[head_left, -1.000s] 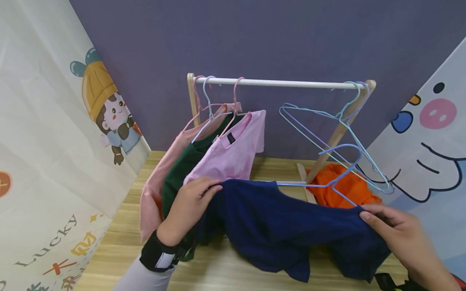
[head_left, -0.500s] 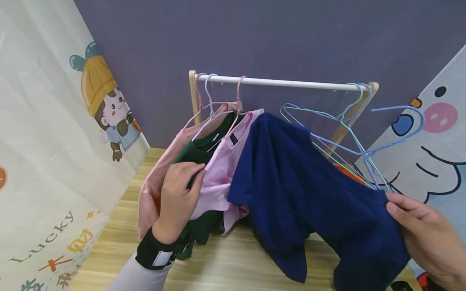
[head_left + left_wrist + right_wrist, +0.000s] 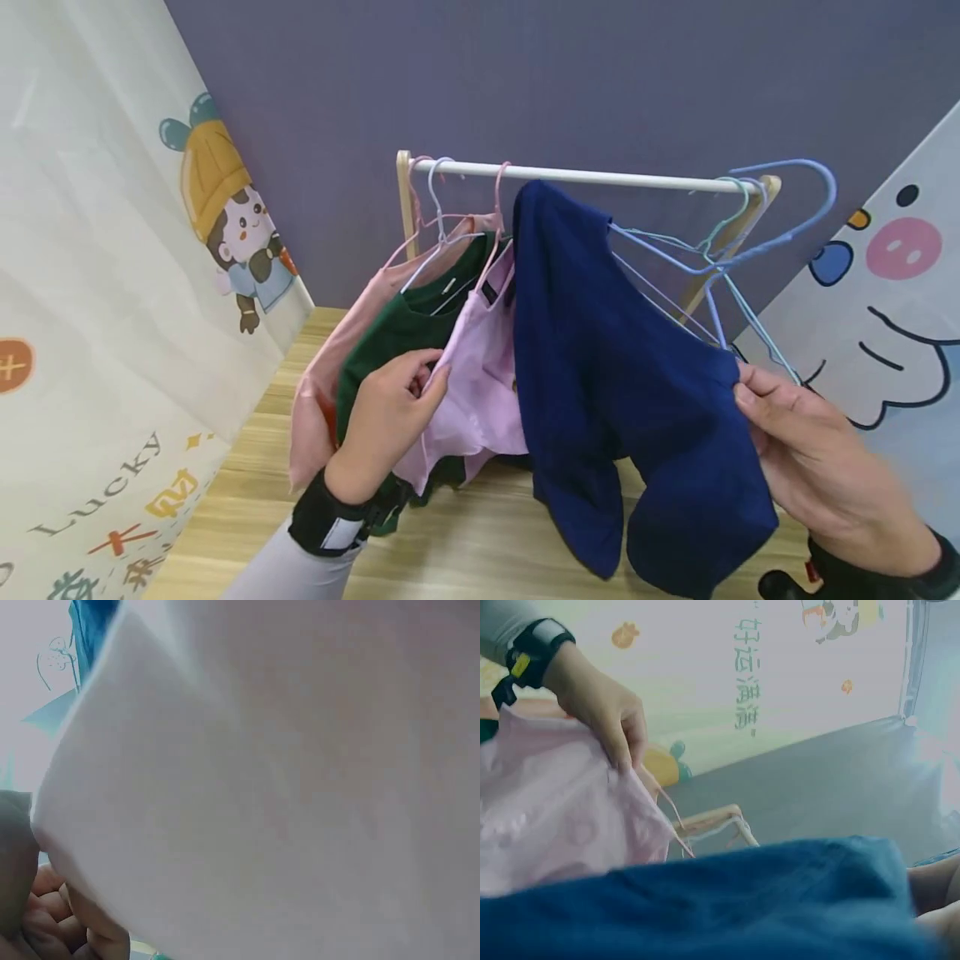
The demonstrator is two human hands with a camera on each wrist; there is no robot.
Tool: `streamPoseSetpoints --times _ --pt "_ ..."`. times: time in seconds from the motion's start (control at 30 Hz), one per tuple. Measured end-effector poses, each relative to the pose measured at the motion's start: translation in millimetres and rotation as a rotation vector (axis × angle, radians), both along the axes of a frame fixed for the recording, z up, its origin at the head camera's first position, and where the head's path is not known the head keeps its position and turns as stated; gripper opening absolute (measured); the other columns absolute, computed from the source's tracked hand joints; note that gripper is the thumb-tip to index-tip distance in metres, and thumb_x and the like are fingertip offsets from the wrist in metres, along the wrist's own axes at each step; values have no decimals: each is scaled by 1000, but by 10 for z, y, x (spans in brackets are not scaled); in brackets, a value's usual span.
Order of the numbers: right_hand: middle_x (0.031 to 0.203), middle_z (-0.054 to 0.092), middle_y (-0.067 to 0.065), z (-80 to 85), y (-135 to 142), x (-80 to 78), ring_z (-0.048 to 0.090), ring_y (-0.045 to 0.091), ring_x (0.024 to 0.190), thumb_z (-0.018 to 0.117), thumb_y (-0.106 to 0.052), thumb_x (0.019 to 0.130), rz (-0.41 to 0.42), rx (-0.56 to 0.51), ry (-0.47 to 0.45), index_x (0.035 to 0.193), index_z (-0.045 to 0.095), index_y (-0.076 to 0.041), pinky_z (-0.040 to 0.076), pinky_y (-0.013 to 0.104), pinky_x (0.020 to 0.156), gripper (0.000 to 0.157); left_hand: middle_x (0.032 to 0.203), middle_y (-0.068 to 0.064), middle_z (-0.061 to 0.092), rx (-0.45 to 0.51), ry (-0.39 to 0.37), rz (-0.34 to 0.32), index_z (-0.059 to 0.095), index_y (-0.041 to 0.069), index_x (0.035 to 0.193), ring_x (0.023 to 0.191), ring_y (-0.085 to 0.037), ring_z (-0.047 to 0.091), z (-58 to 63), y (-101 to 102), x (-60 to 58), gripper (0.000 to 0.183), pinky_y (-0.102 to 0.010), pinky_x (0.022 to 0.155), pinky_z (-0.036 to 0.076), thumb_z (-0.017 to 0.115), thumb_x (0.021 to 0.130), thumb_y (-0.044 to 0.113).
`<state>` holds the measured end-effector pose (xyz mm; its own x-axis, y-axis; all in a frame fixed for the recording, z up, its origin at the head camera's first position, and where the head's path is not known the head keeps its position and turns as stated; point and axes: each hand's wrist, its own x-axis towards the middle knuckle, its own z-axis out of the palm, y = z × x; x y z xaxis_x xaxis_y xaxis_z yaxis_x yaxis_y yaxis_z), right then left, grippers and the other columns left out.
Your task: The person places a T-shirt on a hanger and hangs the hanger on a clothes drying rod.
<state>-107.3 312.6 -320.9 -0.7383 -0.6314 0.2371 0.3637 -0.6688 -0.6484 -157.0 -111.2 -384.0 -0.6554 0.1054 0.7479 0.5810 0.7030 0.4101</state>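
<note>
A navy blue T-shirt hangs on a blue wire hanger. The right hand holds it up by one shoulder, thumb and fingers pinching the cloth over the hanger. The hanger's hook is in the air, to the right and in front of the rack's bar. The left hand pinches the shoulder of a lilac T-shirt, which hangs from the bar on a pink hanger. In the left wrist view this cloth fills most of the picture. The right wrist view shows the left hand gripping it.
The rack's white bar spans two wooden posts. Left of the lilac shirt hang a dark green shirt and a salmon-pink shirt. A mint green hanger and another hanger are at the right end. Below lies a wood-grain tabletop.
The right hand has lifted the navy T-shirt and its hanger up toward the bar. The left hand has let go of the navy shirt and taken hold of the lilac one.
</note>
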Motion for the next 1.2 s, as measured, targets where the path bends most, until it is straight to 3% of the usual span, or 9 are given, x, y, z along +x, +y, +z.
streamPoseSetpoints --times 0.1,0.2,0.47,0.6,0.8,0.97,1.2 --pt "154 50 19 4 -48 27 55 29 139 -2 -1 110 63 5 15 157 35 0 48 40 114 60 70 4 54 0 0 12 77 7 105 60 -6 47 3 23 1 15 -22 53 40 75 91 13" --pt "146 57 19 -6 -81 26 62 28 131 1 -1 111 39 61 40 153 40 0 54 39 108 57 69 4 54 -7 -6 21 77 7 105 60 -6 48 11 34 2 15 -23 53 41 74 91 13" --pt "125 69 13 22 -214 -143 71 23 107 16 3 112 -119 239 162 146 48 1 61 31 91 47 64 7 53 -18 -14 39 76 7 106 54 -6 45 41 59 28 17 -23 49 41 73 91 13" --pt "116 73 8 111 -375 -274 72 20 96 27 2 112 -225 360 201 142 54 -2 61 27 86 40 63 7 53 -25 -17 50 76 7 106 52 -6 44 57 71 33 17 -23 47 40 73 91 14" --pt "103 74 4 311 -719 -494 70 19 86 46 -5 110 -345 490 190 130 62 -6 61 24 80 26 62 7 52 -22 -19 56 75 7 104 51 -7 44 81 93 34 16 -24 46 39 72 90 14" --pt "94 73 3 428 -1040 -694 70 14 79 54 -9 108 -374 452 176 123 64 -4 60 23 73 19 59 6 50 -13 11 84 75 6 101 48 -6 42 84 110 25 15 -23 45 36 72 88 13" --pt "88 74 2 354 -1403 -1000 69 11 73 57 -10 106 -419 431 87 114 69 -7 60 21 69 15 56 6 47 -2 8 110 75 7 99 47 -2 37 90 131 27 13 -22 44 34 72 87 12"
